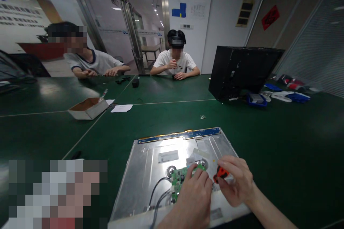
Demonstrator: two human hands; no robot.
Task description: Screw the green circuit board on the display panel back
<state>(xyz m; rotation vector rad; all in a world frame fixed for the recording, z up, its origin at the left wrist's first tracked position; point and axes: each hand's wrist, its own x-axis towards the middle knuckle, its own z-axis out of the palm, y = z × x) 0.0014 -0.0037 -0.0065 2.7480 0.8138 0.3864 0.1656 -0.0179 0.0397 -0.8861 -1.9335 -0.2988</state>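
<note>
A flat silver metal display panel (145,171) lies on the table in front of me, with a narrow blue circuit strip (199,134) along its far edge. Near its middle is a green circuit board (177,182), with black cables (158,189) running from its left side. My left hand (197,189) rests over the board, fingers bent and gripping it; the hand covers much of it. Just right of the board, my right hand (236,180) pinches a screwdriver (220,173) with an orange and black handle. The screwdriver's tip is hard to make out.
Two people sit across the green table (161,118). An open cardboard box (88,109) and white paper (122,108) lie left. A large black monitor housing (242,71) stands right, beside a blue tray (256,100) and gloves (282,95). A small plastic bag (203,117) lies beyond the panel.
</note>
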